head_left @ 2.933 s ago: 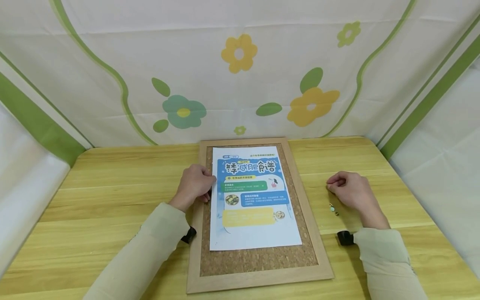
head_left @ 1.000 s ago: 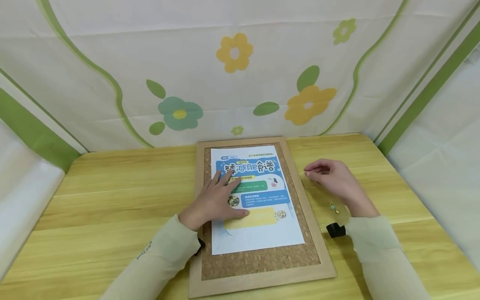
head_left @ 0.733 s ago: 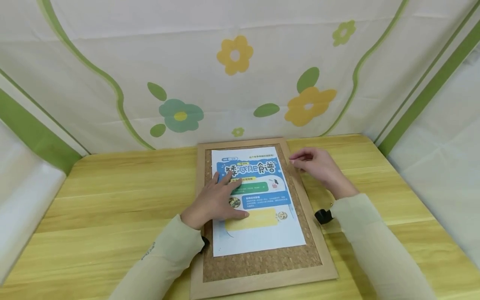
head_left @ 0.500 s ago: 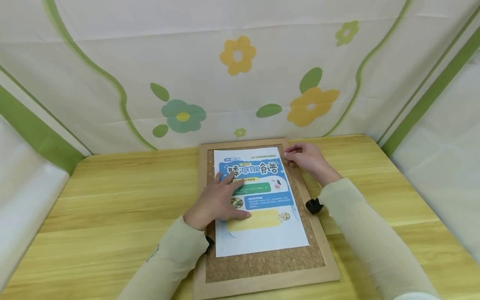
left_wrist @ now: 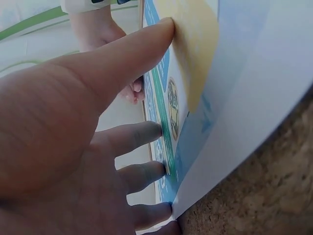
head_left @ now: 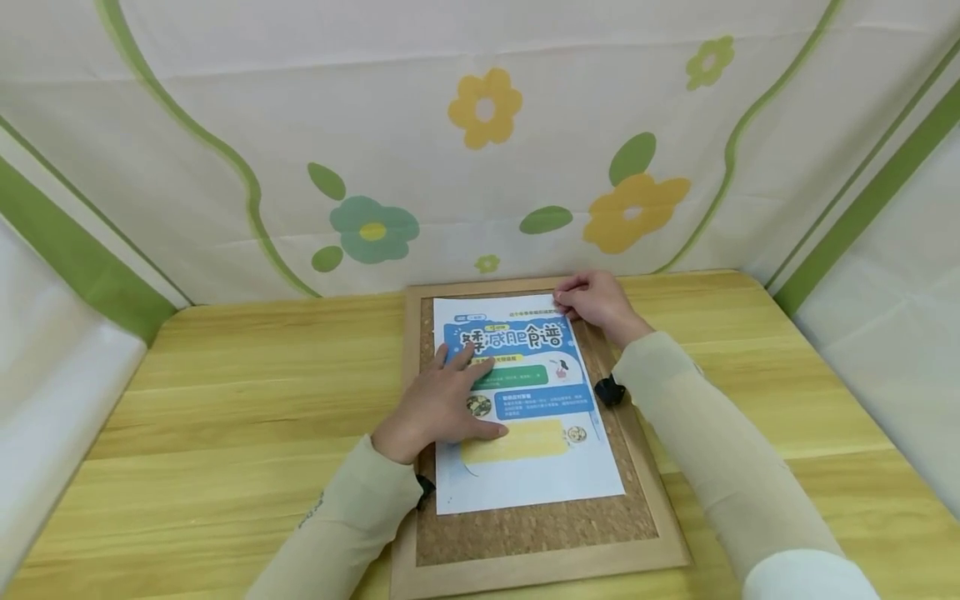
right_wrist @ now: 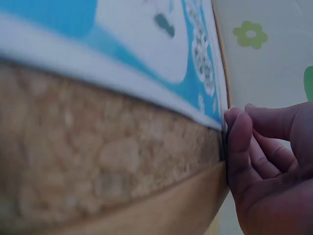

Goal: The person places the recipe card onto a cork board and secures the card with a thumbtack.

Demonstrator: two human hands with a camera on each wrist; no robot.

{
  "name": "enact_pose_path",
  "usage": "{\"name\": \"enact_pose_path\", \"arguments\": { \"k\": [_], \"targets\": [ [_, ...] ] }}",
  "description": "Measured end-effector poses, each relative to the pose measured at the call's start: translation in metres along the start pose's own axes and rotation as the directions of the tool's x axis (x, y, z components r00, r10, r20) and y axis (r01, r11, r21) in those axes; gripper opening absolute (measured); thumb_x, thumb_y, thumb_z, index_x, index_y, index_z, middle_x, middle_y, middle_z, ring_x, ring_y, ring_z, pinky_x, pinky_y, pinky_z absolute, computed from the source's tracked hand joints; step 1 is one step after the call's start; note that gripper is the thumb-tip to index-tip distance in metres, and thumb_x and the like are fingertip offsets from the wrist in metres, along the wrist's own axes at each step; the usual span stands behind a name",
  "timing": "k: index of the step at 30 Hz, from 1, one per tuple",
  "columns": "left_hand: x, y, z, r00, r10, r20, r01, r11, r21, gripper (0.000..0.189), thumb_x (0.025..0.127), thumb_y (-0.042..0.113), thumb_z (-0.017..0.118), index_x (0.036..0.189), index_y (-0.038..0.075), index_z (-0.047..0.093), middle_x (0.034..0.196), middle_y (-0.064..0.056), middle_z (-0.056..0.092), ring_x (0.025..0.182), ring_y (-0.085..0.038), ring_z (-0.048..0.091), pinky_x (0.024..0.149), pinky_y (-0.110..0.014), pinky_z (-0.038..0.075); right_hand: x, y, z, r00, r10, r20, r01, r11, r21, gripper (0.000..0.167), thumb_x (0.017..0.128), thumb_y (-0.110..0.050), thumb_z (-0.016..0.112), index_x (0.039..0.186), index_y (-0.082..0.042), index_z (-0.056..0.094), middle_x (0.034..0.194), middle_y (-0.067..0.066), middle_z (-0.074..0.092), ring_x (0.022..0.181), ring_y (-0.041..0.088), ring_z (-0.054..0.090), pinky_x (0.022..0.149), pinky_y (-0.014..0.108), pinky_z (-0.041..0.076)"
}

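A printed paper sheet with blue, green and yellow panels lies on a wood-framed corkboard. My left hand rests on the sheet's left part with fingers spread. In the left wrist view the thumb and fingertips of my left hand touch the paper. At the sheet's top right corner is my right hand, its thumb and index finger pinched together. They seem to hold a thumbtack, which the fingertips hide. In the right wrist view my right hand meets the paper corner beside the frame.
The board lies on a yellow wood-grain table. Behind it hangs a white cloth printed with flowers. Black wrist cameras are strapped below both hands. The right sleeve covers the spot where the tiny gold and teal pieces lay.
My left hand has gone from the board's left edge onto the paper and spread out. My right hand has moved up and left, from beside the tiny pieces to the sheet's top right corner.
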State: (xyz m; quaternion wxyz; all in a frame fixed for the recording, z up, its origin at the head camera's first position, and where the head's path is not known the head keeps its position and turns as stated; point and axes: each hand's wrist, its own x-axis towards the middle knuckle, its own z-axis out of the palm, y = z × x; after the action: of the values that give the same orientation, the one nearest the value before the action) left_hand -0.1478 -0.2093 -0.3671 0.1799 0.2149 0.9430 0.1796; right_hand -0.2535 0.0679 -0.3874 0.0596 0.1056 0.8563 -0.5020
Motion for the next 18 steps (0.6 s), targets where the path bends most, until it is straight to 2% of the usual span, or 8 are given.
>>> {"name": "enact_pose_path", "arguments": {
  "k": [5, 9, 18],
  "targets": [
    [0.002, -0.001, -0.002, 1.000, 0.003, 0.012, -0.003, 1.000, -0.006, 0.093, 0.086, 0.048, 0.089, 0.164, 0.019, 0.048, 0.179, -0.014, 0.027, 0.165, -0.052, 0.015, 0.128, -0.071, 0.028, 0.005, 0.002, -0.005, 1.000, -0.019, -0.013, 0.018, 1.000, -0.018, 0.025, 0.106, -0.018, 0.069, 0.122, 0.001, 0.074, 0.113, 0.017, 0.076, 0.083, 0.013, 0.071, 0.072, 0.020, 0.061],
    [0.004, -0.001, -0.005, 1.000, -0.003, 0.022, 0.003, 1.000, -0.024, 0.091, 0.087, 0.044, 0.090, 0.164, 0.019, 0.048, 0.179, -0.013, 0.027, 0.166, -0.051, 0.015, 0.128, -0.072, 0.027, 0.009, 0.004, -0.008, 1.000, -0.003, -0.012, 0.003, 1.000, -0.008, 0.025, 0.105, -0.018, 0.072, 0.120, 0.001, 0.074, 0.104, 0.012, 0.076, 0.077, 0.010, 0.070, 0.070, 0.020, 0.061],
    [0.003, -0.001, -0.004, 0.999, -0.028, 0.020, 0.029, 0.998, -0.061, 0.091, 0.084, 0.040, 0.092, 0.163, 0.020, 0.050, 0.179, -0.011, 0.027, 0.167, -0.050, 0.013, 0.128, -0.073, 0.025, 0.018, 0.004, -0.011, 0.996, 0.067, 0.051, -0.068, 0.997, 0.022, 0.030, 0.109, -0.020, 0.065, 0.128, 0.003, 0.071, 0.108, 0.012, 0.077, 0.073, 0.006, 0.075, 0.071, 0.018, 0.062]
  ]
}}
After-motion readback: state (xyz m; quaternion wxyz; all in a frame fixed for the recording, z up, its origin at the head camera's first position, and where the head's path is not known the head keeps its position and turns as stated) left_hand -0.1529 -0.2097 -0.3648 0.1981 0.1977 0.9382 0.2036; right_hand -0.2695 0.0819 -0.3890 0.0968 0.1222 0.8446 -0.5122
